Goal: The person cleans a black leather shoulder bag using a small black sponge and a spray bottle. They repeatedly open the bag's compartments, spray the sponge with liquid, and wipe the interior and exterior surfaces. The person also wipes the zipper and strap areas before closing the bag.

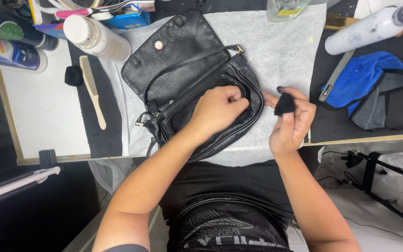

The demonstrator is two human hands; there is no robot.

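Far left on the desk (47, 112): two spray cans (10, 46) lying down, a white bottle (96, 37) on its side, a small black sponge (73, 76), and a wooden comb (92, 91) on a dark mat. Centre: black leather bag (183, 70) lying flat on a white cloth (281, 51), flap folded back toward the top, strap looped over the front. Left hand (218, 109) rests on the bag's front, near its right end; fingers curled shut, pinching at the edge of the front pocket, grip narrow, exact hold hidden by the knuckles. So the bag sits directly under that grip and runs out to the left of it. Right hand (291, 122) is just beside the bag's right edge, over the cloth, not touching the bag; its grip is closed on a small black pad (284, 104) held between thumb and fingertips. Further right: a white spray bottle (369, 30) lying tilted, a wooden brush (339, 21) behind it, a blue cloth (364, 77) bunched with a grey one on the dark mat.
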